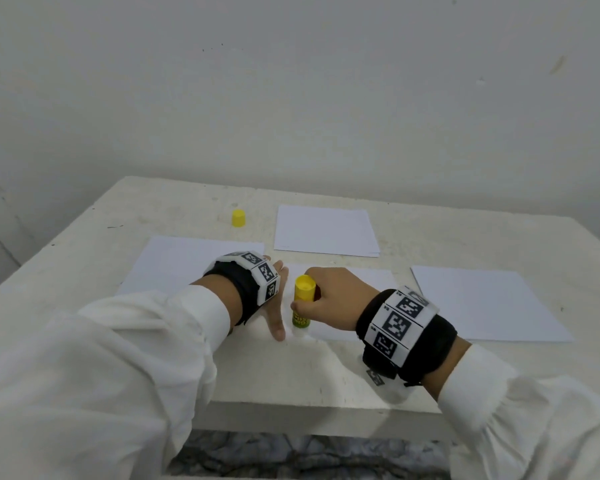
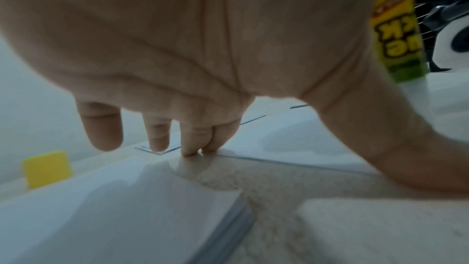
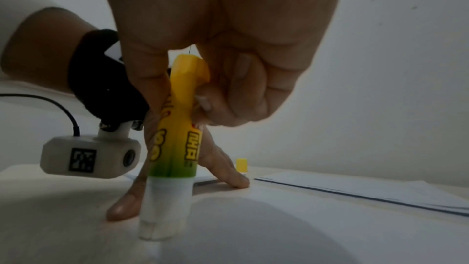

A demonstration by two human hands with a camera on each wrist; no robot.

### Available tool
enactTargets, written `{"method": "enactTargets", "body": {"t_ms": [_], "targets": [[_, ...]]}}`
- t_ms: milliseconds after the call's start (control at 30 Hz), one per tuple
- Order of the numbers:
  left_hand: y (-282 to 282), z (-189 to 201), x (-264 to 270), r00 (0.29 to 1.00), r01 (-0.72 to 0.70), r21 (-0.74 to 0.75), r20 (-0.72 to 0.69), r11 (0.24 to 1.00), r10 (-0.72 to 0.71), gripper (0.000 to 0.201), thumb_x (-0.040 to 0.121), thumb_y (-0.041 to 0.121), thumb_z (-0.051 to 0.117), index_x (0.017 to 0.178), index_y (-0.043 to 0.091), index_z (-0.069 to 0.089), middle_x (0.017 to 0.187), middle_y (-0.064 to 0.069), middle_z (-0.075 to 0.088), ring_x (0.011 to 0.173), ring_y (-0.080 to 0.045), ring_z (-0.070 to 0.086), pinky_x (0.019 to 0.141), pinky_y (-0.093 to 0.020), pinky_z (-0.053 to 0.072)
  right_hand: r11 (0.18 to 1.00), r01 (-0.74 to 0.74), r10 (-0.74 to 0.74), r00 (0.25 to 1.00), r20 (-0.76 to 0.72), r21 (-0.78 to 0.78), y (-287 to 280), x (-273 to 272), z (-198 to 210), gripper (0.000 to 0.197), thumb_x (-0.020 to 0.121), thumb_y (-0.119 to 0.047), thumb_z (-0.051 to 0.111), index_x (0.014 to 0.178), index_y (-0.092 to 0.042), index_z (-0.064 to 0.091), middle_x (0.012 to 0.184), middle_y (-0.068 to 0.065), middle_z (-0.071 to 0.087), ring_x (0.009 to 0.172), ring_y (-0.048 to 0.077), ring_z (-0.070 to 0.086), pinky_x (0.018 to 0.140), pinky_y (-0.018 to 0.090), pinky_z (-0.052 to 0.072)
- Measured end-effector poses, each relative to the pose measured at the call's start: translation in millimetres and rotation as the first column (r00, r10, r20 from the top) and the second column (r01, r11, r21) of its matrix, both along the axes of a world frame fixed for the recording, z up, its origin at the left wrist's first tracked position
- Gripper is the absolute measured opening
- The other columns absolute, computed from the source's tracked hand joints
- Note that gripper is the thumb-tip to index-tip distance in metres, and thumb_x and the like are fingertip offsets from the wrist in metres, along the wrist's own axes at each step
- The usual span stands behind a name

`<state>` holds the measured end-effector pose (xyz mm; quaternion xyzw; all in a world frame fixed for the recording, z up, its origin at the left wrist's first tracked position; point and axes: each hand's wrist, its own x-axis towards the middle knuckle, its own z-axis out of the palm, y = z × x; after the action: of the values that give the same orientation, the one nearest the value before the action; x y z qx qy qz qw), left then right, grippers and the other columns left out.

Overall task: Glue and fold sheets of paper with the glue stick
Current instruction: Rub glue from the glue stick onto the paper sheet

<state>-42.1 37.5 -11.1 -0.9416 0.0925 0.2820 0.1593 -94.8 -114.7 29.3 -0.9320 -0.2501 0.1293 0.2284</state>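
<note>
while upright, glue stick [image 1: 302,301] in hands [image 1: 329,297]

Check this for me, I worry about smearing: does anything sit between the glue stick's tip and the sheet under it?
Nothing visible does. The glue stick, held by the right hand, meets the sheet directly; the left hand presses flat beside it.

The glue stick [image 1: 303,302] was yellow at its upper end, fading to green lower down, with a white tip and yellow lettering outlined in black. At eleven o'clock from it the loose cap [image 1: 238,217] was plain yellow. The sheets of paper [image 1: 326,231] were white, the table [image 1: 465,237] off-white with dark specks. Both wrist bands [image 1: 400,323] were black, carrying white tiles printed with black square-code patterns. The sleeves [image 1: 118,358] were white.
</note>
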Motion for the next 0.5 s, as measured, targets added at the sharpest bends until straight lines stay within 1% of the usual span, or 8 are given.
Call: {"method": "enactTargets", "body": {"t_ms": [67, 133, 200, 233, 267, 367, 433, 500], "targets": [[-3.0, 1.1, 1.3, 1.000, -0.008, 0.005, 0.010, 1.000, 0.008, 0.142, 0.048, 0.078, 0.073, 0.151, 0.015, -0.002, 0.159, -0.001, 0.005, 0.146, -0.031, 0.005, 0.114, -0.054, 0.020, 0.999, 0.035, -0.035, 0.999, -0.002, -0.003, -12.4, -1.9, -0.6, 0.025, 0.084, -0.032, 0.061, 0.070, -0.022, 0.043, 0.073, -0.006, 0.052, 0.067, 0.010, 0.048, 0.065, 0.027, 0.041], [-5.4, 3.0, 0.8, 1.000, -0.005, 0.000, 0.018, 1.000, 0.005, 0.140, 0.047, 0.077, 0.075, 0.150, 0.013, 0.004, 0.157, -0.002, 0.013, 0.144, -0.031, 0.012, 0.113, -0.053, 0.023, 0.997, 0.072, -0.072, 0.997, 0.001, 0.002, -29.8, -2.8, -0.6, 0.025, 0.084, -0.030, 0.061, 0.069, -0.021, 0.043, 0.072, -0.005, 0.051, 0.068, 0.012, 0.048, 0.066, 0.028, 0.041], [-6.2, 3.0, 0.8, 0.999, 0.011, -0.011, 0.036, 1.000, -0.011, 0.132, 0.044, 0.076, 0.076, 0.145, 0.012, 0.018, 0.148, -0.006, 0.027, 0.137, -0.031, 0.024, 0.110, -0.052, 0.029, 0.994, 0.112, -0.112, 0.994, 0.001, 0.011, -50.6, -3.6, -1.1, 0.025, 0.083, -0.029, 0.061, 0.069, -0.020, 0.044, 0.071, -0.005, 0.051, 0.066, 0.012, 0.047, 0.063, 0.026, 0.039], [-6.4, 2.9, 0.6, 0.999, 0.014, -0.017, 0.040, 1.000, -0.014, 0.128, 0.043, 0.075, 0.077, 0.141, 0.012, 0.023, 0.143, -0.005, 0.031, 0.134, -0.030, 0.028, 0.108, -0.051, 0.031, 0.991, 0.133, -0.133, 0.991, 0.002, 0.015, -61.8, -3.8, -1.3, 0.023, 0.083, -0.028, 0.061, 0.070, -0.018, 0.045, 0.071, -0.005, 0.051, 0.065, 0.011, 0.047, 0.062, 0.024, 0.038], [-6.4, 2.5, 0.7, 0.999, 0.014, -0.023, 0.038, 1.000, -0.013, 0.125, 0.043, 0.074, 0.078, 0.139, 0.012, 0.026, 0.141, -0.005, 0.033, 0.133, -0.029, 0.029, 0.108, -0.050, 0.032, 0.988, 0.154, -0.154, 0.988, 0.003, 0.016, -73.1, -3.7, -1.2, 0.022, 0.083, -0.027, 0.062, 0.072, -0.016, 0.047, 0.072, -0.005, 0.051, 0.066, 0.011, 0.047, 0.061, 0.024, 0.038], [-8.2, 4.7, -0.1, 1.000, -0.004, -0.034, 0.025, 0.999, 0.005, 0.125, 0.042, 0.074, 0.078, 0.137, 0.012, 0.026, 0.141, -0.006, 0.031, 0.132, -0.030, 0.029, 0.108, -0.049, 0.032, 0.977, 0.213, -0.213, 0.977, 0.011, 0.014, -103.3, -4.2, -0.6, 0.018, 0.083, -0.026, 0.063, 0.080, -0.010, 0.054, 0.074, -0.003, 0.053, 0.067, 0.011, 0.048, 0.061, 0.023, 0.038], [-10.2, 6.3, -0.8, 0.999, -0.018, -0.039, 0.027, 0.999, 0.020, 0.126, 0.042, 0.073, 0.079, 0.137, 0.010, 0.025, 0.140, -0.006, 0.032, 0.131, -0.029, 0.030, 0.107, -0.048, 0.033, 0.971, 0.241, -0.241, 0.971, 0.014, 0.005, -119.0, -2.7, -0.8, 0.018, 0.083, -0.026, 0.064, 0.082, -0.010, 0.056, 0.075, -0.003, 0.054, 0.067, 0.011, 0.049, 0.062, 0.024, 0.039], [-10.0, 6.0, -0.2, 0.999, -0.030, -0.040, 0.033, 0.999, 0.031, 0.126, 0.040, 0.074, 0.079, 0.134, 0.008, 0.026, 0.133, -0.005, 0.036, 0.126, -0.027, 0.033, 0.107, -0.046, 0.034, 0.966, 0.258, -0.258, 0.966, 0.014, -0.011, -129.3, 3.2, 0.5, 0.018, 0.082, -0.026, 0.064, 0.081, -0.011, 0.055, 0.075, -0.002, 0.054, 0.067, 0.012, 0.049, 0.062, 0.024, 0.039]]}}
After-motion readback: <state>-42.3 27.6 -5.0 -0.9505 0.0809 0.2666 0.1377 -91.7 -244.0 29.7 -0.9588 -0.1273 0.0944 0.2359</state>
